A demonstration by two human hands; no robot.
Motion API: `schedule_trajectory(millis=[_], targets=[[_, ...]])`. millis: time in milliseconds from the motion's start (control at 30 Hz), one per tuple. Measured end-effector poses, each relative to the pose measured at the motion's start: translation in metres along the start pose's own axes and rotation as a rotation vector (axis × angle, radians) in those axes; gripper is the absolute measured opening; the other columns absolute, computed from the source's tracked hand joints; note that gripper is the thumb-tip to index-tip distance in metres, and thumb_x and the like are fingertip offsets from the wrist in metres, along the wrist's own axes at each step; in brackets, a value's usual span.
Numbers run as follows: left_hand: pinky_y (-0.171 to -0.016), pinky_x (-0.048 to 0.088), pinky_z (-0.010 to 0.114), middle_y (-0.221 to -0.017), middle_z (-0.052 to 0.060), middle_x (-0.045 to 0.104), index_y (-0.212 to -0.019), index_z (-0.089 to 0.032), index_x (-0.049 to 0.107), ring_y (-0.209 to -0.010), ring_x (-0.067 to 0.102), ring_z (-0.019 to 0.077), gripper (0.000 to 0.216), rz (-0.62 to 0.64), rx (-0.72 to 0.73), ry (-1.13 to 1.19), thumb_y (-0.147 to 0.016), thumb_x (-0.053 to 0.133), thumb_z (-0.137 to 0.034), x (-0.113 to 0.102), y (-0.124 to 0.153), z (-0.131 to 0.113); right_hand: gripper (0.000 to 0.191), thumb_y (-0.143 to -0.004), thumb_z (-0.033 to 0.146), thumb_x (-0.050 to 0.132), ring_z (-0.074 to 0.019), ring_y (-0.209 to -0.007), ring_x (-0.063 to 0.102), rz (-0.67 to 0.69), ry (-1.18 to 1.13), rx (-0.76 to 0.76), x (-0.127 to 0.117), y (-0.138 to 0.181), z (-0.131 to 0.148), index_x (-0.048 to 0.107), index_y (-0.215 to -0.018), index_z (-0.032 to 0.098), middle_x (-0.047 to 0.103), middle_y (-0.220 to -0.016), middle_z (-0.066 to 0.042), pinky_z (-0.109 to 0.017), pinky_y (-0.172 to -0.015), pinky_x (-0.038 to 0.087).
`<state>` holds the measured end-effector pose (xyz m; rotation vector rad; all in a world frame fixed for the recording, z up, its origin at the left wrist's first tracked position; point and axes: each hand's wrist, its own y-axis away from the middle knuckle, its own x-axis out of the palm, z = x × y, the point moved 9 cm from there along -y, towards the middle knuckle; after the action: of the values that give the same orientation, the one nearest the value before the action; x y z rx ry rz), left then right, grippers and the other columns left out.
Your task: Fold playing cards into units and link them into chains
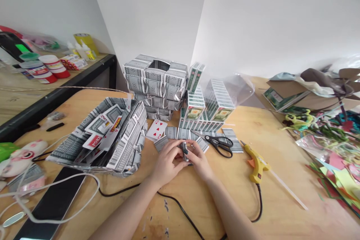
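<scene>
Head: fingers [174, 150] on card [185, 153], scissors [221, 144] beside.

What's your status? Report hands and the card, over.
Left hand and right hand together, fingers pinching a small folded card. Loose cards lie just beyond. Scissors and glue gun to the right, clear of both hands.

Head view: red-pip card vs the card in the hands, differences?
The red-pip card lies flat, face up, unheld; the held card looks folded small, pinched between left hand and right hand. The red-pip card shows white and red; the held card shows grey pattern. Both are playing cards.
</scene>
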<state>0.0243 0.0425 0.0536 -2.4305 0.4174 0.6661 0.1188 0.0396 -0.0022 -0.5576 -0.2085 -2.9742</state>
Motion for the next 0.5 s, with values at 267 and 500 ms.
schedule_trajectory(millis=[267,500], targets=[[-0.088,0.047,0.038,-0.117,0.009,0.054,-0.123,-0.024,0.040,-0.107,0.053,0.0221,0.060,-0.002,-0.087,0.100,-0.069,0.066,-0.024,0.0006,0.0018,0.0104,0.038,-0.071,0.038,0.065,-0.0192,-0.071,0.064,0.024,-0.062,0.024,0.0043,-0.0003,-0.0003,0.046,-0.100,0.025,0.064,-0.087,-0.003,-0.034,-0.067,0.050],[-0.086,0.047,0.039,-0.115,0.009,0.055,-0.123,-0.025,0.044,-0.105,0.053,0.0229,0.058,-0.029,-0.012,0.084,-0.070,0.066,-0.026,-0.0030,0.0004,0.0068,0.040,-0.069,0.038,0.066,-0.0201,-0.073,0.064,0.021,-0.075,0.041,0.0037,-0.0020,-0.0051,0.046,-0.101,0.025,0.065,-0.087,-0.003,-0.035,-0.068,0.050]])
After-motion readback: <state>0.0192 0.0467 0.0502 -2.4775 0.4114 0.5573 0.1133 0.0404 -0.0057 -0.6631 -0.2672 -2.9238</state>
